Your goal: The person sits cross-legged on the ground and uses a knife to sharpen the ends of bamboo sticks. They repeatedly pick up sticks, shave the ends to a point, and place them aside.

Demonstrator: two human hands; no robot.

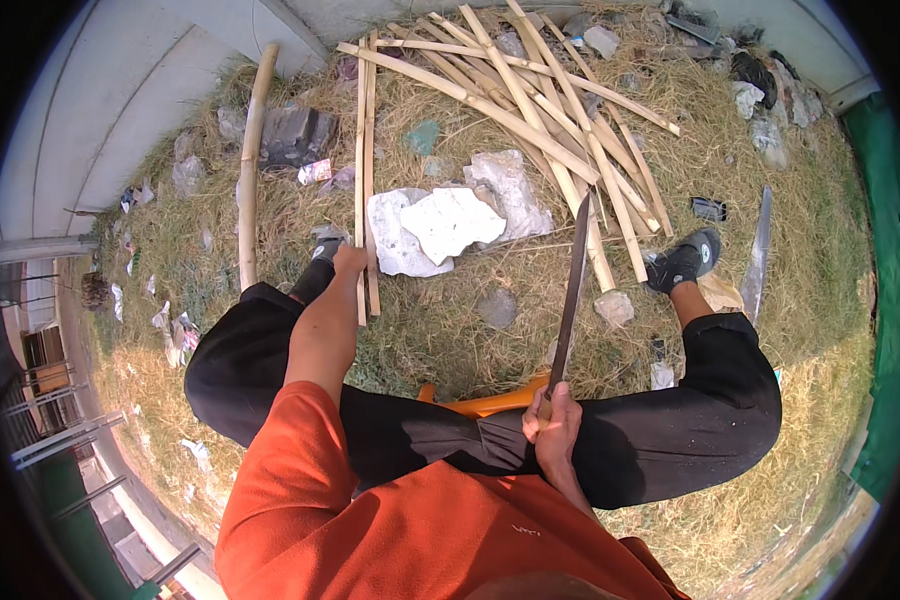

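Note:
My right hand (554,428) is closed round the wooden handle of a machete (573,300). Its long dark blade points up and away from me, with the tip near the pile of split bamboo. On the left, my left hand (349,261) reaches down beside my shoe and closes on a long pale bamboo strip (360,160); the fingertips are hidden. A second bamboo strip (371,180) lies alongside it. Flat white stones (450,225) rest on the grass between my feet.
A pile of split bamboo (530,110) lies crisscrossed ahead. One thick bamboo pole (255,170) leans at the left wall. A saw blade (759,250) lies beyond my right shoe (682,262). An orange seat edge (495,402) shows under my legs. Litter dots the dry grass.

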